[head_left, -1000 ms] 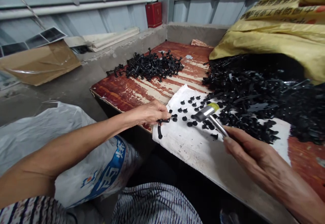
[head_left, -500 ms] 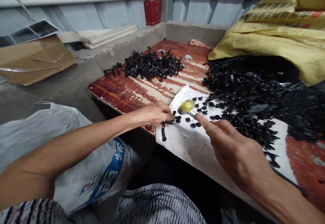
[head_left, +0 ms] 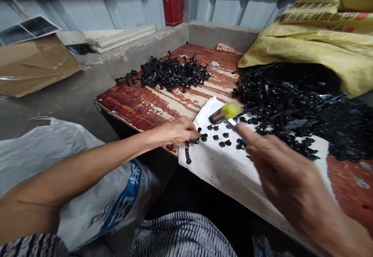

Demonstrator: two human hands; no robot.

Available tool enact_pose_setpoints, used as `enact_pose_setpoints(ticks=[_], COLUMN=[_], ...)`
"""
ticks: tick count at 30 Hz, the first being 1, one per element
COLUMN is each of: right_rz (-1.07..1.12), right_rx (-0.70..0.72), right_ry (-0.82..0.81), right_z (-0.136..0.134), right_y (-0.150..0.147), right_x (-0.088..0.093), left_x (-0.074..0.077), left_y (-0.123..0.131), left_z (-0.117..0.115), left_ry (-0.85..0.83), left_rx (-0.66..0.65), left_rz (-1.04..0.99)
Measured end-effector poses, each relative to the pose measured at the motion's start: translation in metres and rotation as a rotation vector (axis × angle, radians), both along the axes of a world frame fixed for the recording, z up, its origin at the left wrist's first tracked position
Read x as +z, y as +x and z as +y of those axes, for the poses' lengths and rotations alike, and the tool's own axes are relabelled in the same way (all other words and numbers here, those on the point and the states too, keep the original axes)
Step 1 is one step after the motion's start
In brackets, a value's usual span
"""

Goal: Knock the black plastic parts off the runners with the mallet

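My left hand (head_left: 182,130) is closed on a black plastic part (head_left: 188,152) at the left edge of a white cloth (head_left: 215,163). My right hand (head_left: 274,159) grips a hammer (head_left: 220,115) with a dark face and a yellow end, blurred and raised above the cloth. Several small round black pieces (head_left: 223,144) lie on the cloth between my hands. A large heap of black parts (head_left: 279,105) is to the right, and a smaller pile (head_left: 171,72) sits at the back left of the red board.
The worn red board (head_left: 125,103) meets a low concrete ledge. A yellow sack (head_left: 309,51) lies open at the back right. On the ledge stands a red tin (head_left: 173,10). A white sack (head_left: 87,171) and a cardboard piece (head_left: 37,64) are on the left.
My right hand and the hammer have moved right and up, away from my left hand. More round pieces show on the cloth. My left hand has barely moved.
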State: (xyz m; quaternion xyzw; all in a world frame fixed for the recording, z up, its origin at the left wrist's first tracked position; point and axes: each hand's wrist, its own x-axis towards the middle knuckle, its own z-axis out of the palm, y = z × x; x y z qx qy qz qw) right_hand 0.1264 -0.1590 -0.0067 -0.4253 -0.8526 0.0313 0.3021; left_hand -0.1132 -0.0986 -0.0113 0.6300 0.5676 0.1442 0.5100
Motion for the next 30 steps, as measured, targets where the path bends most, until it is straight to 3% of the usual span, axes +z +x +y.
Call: enact_pose_setpoints(ticks=[2,4,7,10,13,17,20,22,26,28,30], right_rz=[0.079,0.002,-0.086,0.084,0.212,0.382,0.497,0.556,0.722,0.803,0.853], right_rx=[-0.029,-0.019,0.049,0.033,0.011,0.026,0.028,0.011,-0.065,-0.096,-0.100], right_ry=[0.079,0.092,0.008,-0.090,-0.340,-0.754,-0.882,-0.931,-0.997,-1.000,-1.008], right_z=[-0.002,-0.003,0.000,0.009,0.021,0.034,0.036,0.034,0.032,0.031,0.030], right_y=[-0.002,-0.003,-0.002,-0.004,-0.011,-0.022,-0.026,-0.025,-0.022,-0.024,-0.027], right_x=[0.001,-0.001,-0.005,0.002,0.010,0.008,0.005,0.006,0.008,0.009,0.008], left_x=[0.000,-0.002,-0.005,-0.002,0.012,0.026,0.024,0.019,0.012,0.011,0.011], left_y=[-0.001,-0.002,-0.003,0.000,0.009,0.022,0.027,0.026,0.021,0.021,0.023], left_z=[0.000,0.000,0.001,-0.002,-0.007,-0.011,-0.015,-0.020,-0.028,-0.031,-0.031], left_ry=[-0.001,-0.016,-0.034,-0.051,0.014,0.231,0.300,0.317,0.332,0.130,-0.144], left_rx=[-0.004,-0.002,0.003,-0.033,-0.186,-0.435,-0.465,-0.358,0.146,0.283,0.279], left_rz=[-0.024,-0.041,-0.030,-0.022,-0.005,0.009,0.037,0.047,-0.117,-0.289,-0.459])
